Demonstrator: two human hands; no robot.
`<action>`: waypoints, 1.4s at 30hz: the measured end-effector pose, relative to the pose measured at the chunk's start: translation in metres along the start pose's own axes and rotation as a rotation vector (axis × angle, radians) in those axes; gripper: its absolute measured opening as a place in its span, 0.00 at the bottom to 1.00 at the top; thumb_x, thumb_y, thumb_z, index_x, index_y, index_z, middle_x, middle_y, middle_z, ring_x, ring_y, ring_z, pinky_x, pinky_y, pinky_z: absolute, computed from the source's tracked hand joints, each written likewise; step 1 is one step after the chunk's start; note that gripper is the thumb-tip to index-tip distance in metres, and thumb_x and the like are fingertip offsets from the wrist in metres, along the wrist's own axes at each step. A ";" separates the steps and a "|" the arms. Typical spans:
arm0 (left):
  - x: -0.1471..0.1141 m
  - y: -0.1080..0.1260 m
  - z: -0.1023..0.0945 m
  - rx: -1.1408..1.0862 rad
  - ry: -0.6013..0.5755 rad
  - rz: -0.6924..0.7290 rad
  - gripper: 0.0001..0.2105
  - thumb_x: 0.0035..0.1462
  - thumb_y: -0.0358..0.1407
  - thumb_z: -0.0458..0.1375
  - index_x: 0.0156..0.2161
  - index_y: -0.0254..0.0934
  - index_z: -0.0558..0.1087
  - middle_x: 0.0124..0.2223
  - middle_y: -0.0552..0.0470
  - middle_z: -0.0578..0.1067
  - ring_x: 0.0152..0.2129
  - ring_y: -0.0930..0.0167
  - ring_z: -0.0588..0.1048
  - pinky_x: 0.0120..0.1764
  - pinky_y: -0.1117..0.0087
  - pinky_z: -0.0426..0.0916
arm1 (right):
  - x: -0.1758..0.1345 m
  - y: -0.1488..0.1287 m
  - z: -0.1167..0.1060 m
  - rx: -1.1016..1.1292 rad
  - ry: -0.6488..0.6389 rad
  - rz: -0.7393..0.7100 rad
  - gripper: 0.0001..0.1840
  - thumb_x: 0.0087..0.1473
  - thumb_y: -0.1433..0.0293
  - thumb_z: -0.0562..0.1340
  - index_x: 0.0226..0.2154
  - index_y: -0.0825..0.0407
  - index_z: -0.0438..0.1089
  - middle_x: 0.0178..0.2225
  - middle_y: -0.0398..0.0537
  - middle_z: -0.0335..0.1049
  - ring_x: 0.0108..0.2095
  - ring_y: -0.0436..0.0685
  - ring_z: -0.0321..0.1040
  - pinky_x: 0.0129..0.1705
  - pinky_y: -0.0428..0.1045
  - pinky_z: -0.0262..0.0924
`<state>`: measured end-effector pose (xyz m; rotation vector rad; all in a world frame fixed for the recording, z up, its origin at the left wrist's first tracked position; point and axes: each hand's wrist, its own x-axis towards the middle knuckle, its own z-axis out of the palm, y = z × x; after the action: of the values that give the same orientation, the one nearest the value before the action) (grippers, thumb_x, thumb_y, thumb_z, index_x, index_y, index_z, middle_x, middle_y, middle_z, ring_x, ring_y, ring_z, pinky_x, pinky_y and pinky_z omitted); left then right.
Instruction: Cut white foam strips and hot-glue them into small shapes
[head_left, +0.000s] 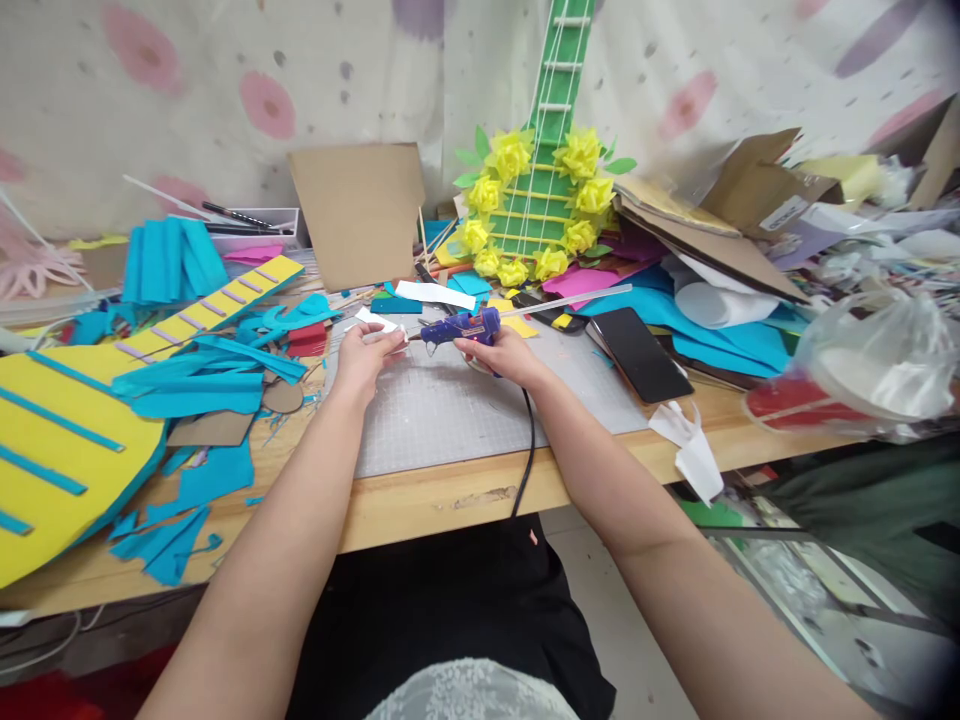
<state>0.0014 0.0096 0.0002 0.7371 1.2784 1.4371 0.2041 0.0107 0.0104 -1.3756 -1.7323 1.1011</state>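
My right hand [504,352] is wrapped round a blue hot glue gun [465,328] with a long clear glue stick [592,297] poking out of its back. A small white paper piece [377,322] is pinched in my left hand [366,357]. The gun's nozzle points left and is close to my left fingertips; whether it touches the paper I cannot tell. Beneath both hands lies a grey cutting mat [450,420]. Just beyond them is a white paper strip [435,294]. The gun's black cord [528,450] runs down over the table edge.
A yellow paper guitar [82,420] and blue paper scraps [199,480] fill the left. Behind stand a cardboard sheet [358,215] and a green guitar [553,130] with yellow flowers. To the right are a black phone [643,352], blue sheets [720,345] and a bagged tub [817,395].
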 end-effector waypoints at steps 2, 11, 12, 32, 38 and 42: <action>0.000 0.000 0.000 0.000 -0.005 0.004 0.17 0.39 0.26 0.64 0.33 0.34 0.62 0.26 0.51 0.74 0.23 0.72 0.75 0.30 0.69 0.71 | 0.000 0.001 0.000 -0.009 -0.002 0.013 0.23 0.41 0.49 0.62 0.20 0.54 0.66 0.14 0.41 0.59 0.18 0.46 0.56 0.22 0.45 0.51; -0.003 0.002 0.002 0.016 -0.019 -0.011 0.15 0.40 0.26 0.64 0.34 0.33 0.64 0.27 0.51 0.74 0.23 0.73 0.75 0.32 0.69 0.71 | -0.001 -0.004 -0.001 0.006 0.006 0.027 0.21 0.42 0.52 0.62 0.19 0.53 0.64 0.15 0.40 0.59 0.18 0.46 0.56 0.23 0.45 0.52; -0.003 0.003 0.002 0.020 -0.018 -0.014 0.15 0.40 0.26 0.63 0.34 0.33 0.64 0.27 0.51 0.74 0.23 0.73 0.75 0.32 0.69 0.70 | -0.001 -0.004 -0.001 0.004 0.013 0.024 0.21 0.42 0.52 0.62 0.19 0.53 0.64 0.15 0.40 0.59 0.19 0.47 0.57 0.23 0.45 0.53; -0.004 0.003 0.002 0.038 -0.025 -0.016 0.13 0.40 0.25 0.63 0.33 0.32 0.66 0.27 0.50 0.74 0.23 0.73 0.74 0.32 0.69 0.70 | -0.002 -0.004 -0.002 0.003 0.015 0.001 0.21 0.42 0.52 0.62 0.19 0.54 0.65 0.18 0.42 0.62 0.21 0.47 0.58 0.26 0.46 0.54; -0.005 0.004 0.003 0.047 -0.030 -0.016 0.13 0.40 0.25 0.63 0.33 0.32 0.66 0.26 0.51 0.74 0.23 0.73 0.74 0.32 0.69 0.70 | 0.000 -0.001 -0.003 -0.005 0.018 -0.002 0.21 0.42 0.51 0.62 0.20 0.54 0.66 0.16 0.42 0.61 0.23 0.49 0.61 0.26 0.46 0.54; -0.006 0.004 0.003 0.052 -0.041 -0.017 0.14 0.39 0.25 0.64 0.33 0.32 0.67 0.26 0.50 0.74 0.22 0.73 0.74 0.32 0.70 0.70 | 0.000 0.000 -0.003 -0.003 0.023 -0.008 0.22 0.42 0.51 0.62 0.20 0.54 0.66 0.17 0.43 0.62 0.23 0.49 0.61 0.26 0.46 0.54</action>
<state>0.0043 0.0055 0.0056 0.7851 1.2915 1.3732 0.2066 0.0113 0.0119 -1.3765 -1.7221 1.0752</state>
